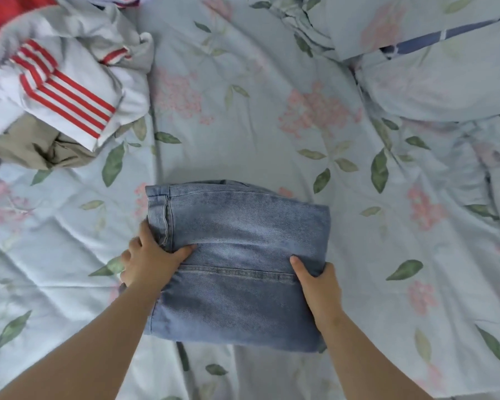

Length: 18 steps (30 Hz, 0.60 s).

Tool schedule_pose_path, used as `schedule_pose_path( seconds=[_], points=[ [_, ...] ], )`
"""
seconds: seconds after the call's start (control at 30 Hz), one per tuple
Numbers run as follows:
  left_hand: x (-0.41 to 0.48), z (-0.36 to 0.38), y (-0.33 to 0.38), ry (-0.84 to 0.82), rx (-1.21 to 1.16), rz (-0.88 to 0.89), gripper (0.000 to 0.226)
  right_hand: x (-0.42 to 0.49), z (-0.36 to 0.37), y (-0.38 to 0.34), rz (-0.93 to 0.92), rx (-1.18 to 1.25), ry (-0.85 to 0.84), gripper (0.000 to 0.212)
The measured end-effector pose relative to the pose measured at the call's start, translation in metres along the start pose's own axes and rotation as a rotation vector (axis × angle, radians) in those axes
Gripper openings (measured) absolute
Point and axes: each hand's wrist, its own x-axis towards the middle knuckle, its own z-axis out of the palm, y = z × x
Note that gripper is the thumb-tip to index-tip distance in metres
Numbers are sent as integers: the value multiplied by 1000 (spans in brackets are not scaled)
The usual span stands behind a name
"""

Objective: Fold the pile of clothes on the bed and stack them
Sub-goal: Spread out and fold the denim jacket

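On the bed, close to the person, sits a pair of blue jeans. The jeans are folded into a thick, neat block. They lie flat on the sheet, which is pale blue with pink flowers and green leaves.

Both hands hold the jeans, one on each side. The left hand grips the left edge. Its thumb lies on top of the cloth and its fingers curl round the side. The right hand grips the right edge. Its thumb presses on top too. The rest of that hand wraps round the side, so those fingers are hidden. Both arms are bare.

Far from the jeans, at the top left corner, is the pile of clothes. It is messy and not folded. A white top with red stripes lies on it. A tan cloth pokes out from under the white top. A red cloth shows at the very corner.

At the top right is a pillow in the same flower cloth. It is well apart from the jeans.
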Motion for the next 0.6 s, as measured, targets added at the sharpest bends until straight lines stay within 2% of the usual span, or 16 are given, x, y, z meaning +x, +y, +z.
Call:
schedule_pose_path(
  seconds=[0.1,0.2,0.33,0.43,0.5,0.6],
  points=[
    [10,-5,4,-224,-264,-58,88,2,0,0,-11,54,-27,53],
    [6,-18,14,-374,-411,-105,57,-2,-7,-9,-67,105,-41,49],
    [-29,-33,36,-474,-617,-104,34,-5,-50,-37,-204,113,6,47],
    [-65,-39,83,-509,-870,-56,21,2,-106,-69,-345,43,126,40],
    [-82,-39,126,-531,-942,-13,24,10,-148,-89,-407,-7,256,45],
    [-100,-32,191,-560,-958,96,55,23,-197,-108,-410,-111,435,57]
  ],
)
